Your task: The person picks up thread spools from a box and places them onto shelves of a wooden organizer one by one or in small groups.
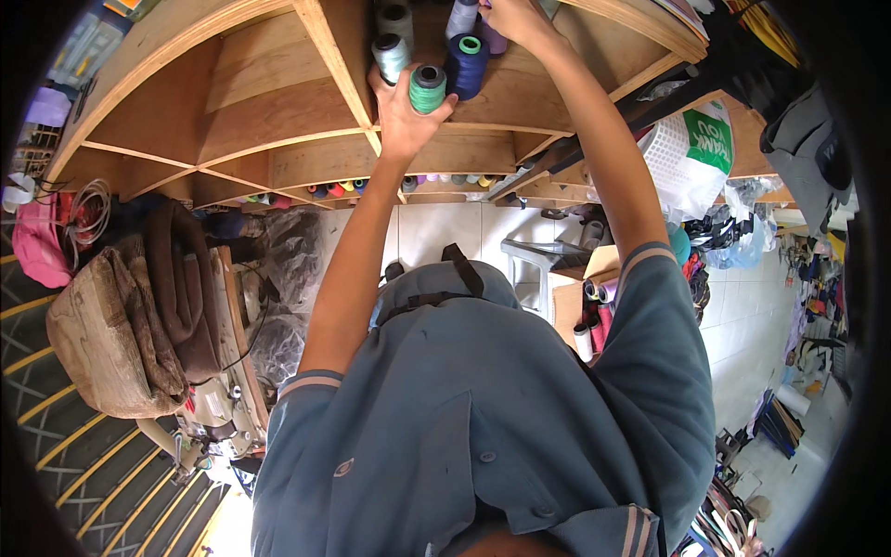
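The white tiled floor (pixel 747 325) spreads from the centre round to 3 o'clock. A wooden shelf (pixel 269 135) arches across the top from 10 to 2. The blue-grey shirt (pixel 408 399) fills 6 o'clock, both arms stretching up from it. A brown bundle (pixel 111 334) of cloth sits at 9, a white bag (pixel 664 172) with a green patch at 2, and a pink bag (pixel 42 246) at the 9 o'clock rim. Close to the centre, towards 3, a box (pixel 564 316) holds more cones.

The hands are both at the shelf. The left hand (pixel 408 121), near 12, grips the green cone (pixel 428 90) — thumb on its right, fingers on its left. The right hand (pixel 520 20), nearer 1, bends its fingers beside a purple cone (pixel 496 40); the top edge cuts it off, so I cannot tell whether it grasps anything. The navy cone (pixel 467 70) stands at the green one's 2 o'clock — just beside it — and the pale cone (pixel 391 58) at its 11. A lilac cone (pixel 461 19) stands just beyond the navy one.
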`<state>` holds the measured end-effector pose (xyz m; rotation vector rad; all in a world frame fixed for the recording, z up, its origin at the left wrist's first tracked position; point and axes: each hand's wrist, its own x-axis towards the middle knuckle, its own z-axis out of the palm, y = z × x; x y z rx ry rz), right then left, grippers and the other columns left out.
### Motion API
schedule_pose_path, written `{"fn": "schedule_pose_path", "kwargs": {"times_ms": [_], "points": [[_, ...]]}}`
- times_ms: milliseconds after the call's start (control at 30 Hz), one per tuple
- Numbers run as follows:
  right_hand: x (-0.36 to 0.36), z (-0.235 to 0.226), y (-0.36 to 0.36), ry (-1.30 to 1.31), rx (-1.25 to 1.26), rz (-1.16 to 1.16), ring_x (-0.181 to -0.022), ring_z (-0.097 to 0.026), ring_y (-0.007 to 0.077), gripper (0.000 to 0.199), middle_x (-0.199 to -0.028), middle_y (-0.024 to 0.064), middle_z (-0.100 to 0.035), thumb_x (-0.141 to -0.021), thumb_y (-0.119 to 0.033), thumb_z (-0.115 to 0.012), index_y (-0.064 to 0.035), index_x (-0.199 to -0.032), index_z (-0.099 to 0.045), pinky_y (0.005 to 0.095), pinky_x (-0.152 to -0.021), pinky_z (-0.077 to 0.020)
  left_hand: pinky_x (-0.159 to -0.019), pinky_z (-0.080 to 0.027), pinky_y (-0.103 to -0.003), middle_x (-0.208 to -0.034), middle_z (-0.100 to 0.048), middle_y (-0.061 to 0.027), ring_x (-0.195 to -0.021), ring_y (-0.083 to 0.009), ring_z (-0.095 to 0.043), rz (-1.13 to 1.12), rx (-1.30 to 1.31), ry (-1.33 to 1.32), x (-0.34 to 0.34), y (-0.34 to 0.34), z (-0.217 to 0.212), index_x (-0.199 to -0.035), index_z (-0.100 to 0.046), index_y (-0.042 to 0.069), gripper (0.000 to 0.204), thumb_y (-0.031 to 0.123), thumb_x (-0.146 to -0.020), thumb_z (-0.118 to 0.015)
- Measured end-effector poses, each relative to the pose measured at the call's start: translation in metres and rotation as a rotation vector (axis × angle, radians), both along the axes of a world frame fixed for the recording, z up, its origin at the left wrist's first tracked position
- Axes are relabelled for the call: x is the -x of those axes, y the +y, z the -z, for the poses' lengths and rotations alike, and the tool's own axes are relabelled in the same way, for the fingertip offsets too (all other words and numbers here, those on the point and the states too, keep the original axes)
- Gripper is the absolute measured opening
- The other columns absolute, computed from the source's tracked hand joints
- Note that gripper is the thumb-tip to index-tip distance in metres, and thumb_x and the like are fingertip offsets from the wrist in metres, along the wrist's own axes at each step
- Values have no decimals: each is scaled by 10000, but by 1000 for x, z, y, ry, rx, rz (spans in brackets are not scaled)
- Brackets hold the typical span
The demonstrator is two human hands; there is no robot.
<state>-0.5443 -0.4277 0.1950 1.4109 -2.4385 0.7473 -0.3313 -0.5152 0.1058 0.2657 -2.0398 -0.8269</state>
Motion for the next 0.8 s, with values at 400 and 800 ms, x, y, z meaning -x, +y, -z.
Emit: {"fn": "schedule_pose_path", "kwargs": {"times_ms": [400, 800], "points": [[-38, -18, 36, -37, 28, -26, -860, -604, 324, 188, -926, 169, -611, -795, -31, -576, -57, -979, -607, 404, -717, -486, -920, -432, -490, -1221, -376, -299, -1098, -441, -465, -32, -40, -41, -2, 0, 1, -1110, -581, 125, 609, 295, -582, -832], [-59, -52, 7, -84, -110, 129, -1024, -575, 365, 261, -1069, 205, -613, -852, -172, -599, -51, -1084, -604, 423, -867, -463, -928, -428, -495, -1216, -408, -289, -1101, -429, -449, -45, -48, -35, -6, -3, 2, -1073, -581, 89, 584, 315, -595, -829]]}}
